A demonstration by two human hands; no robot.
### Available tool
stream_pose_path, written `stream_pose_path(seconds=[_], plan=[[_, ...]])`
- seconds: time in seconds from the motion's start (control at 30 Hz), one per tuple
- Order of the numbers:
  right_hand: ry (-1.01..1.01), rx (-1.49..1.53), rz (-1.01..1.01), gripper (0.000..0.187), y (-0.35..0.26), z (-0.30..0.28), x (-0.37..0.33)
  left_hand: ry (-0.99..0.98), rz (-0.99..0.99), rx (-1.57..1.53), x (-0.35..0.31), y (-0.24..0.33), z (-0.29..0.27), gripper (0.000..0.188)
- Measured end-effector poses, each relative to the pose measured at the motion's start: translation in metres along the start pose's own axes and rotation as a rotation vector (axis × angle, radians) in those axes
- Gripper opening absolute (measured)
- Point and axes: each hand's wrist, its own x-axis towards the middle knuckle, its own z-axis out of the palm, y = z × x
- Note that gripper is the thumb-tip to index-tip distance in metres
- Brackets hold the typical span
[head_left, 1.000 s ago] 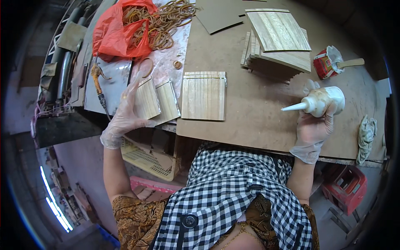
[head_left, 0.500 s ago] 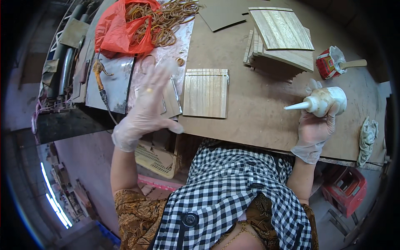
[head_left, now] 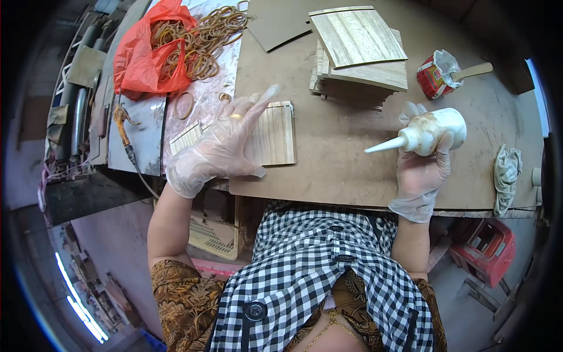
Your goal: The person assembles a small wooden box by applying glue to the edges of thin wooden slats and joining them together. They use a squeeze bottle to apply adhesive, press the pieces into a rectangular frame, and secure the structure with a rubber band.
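Left hand (head_left: 220, 144) is moving rightward since the earlier frame, now reaching over the left part of a pale wooden panel (head_left: 278, 138); its gloved grip is spreading wide, thumb (head_left: 253, 171) well apart from fingers (head_left: 260, 105). Whether it is touching the wood: cannot tell. Panel is lying flat on the brown desk (head_left: 340, 170), near the front edge. Right hand (head_left: 419, 176), also gloved, is holding a white squeeze bottle (head_left: 451, 124) on its side, grip wrapping the body, nozzle (head_left: 385, 145) pointing left. Another pale piece of wood (head_left: 185, 138) is showing partly left of the left hand. Farther back, a stack of panels (head_left: 369, 77) is sitting with its top board (head_left: 358, 36) askew. To its right, a red-and-white packet (head_left: 431, 82) is resting, a wooden handle (head_left: 474, 71) sticking out. Cloth (head_left: 507, 176) is lying at front right; red plastic bag (head_left: 138, 67) is spilling brown rings (head_left: 205, 50) at back left.
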Motion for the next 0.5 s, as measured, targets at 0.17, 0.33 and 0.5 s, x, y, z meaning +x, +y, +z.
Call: stream_pose_path(seconds=[0.17,0.33,0.5], plan=[[-0.035,-0.124,-0.054,0.08,0.009,0.019,-0.005,0.103,0.055,-0.164,-0.002,0.004,-0.005,0.121],[-0.086,-0.368,-0.037,0.094,0.013,0.065,-0.019,0.172,0.228,-0.298,-0.015,0.01,0.003,0.123],[-0.157,-0.532,-0.051,0.104,0.013,0.081,-0.027,0.127,0.319,-0.293,-0.011,0.02,0.003,0.124]])
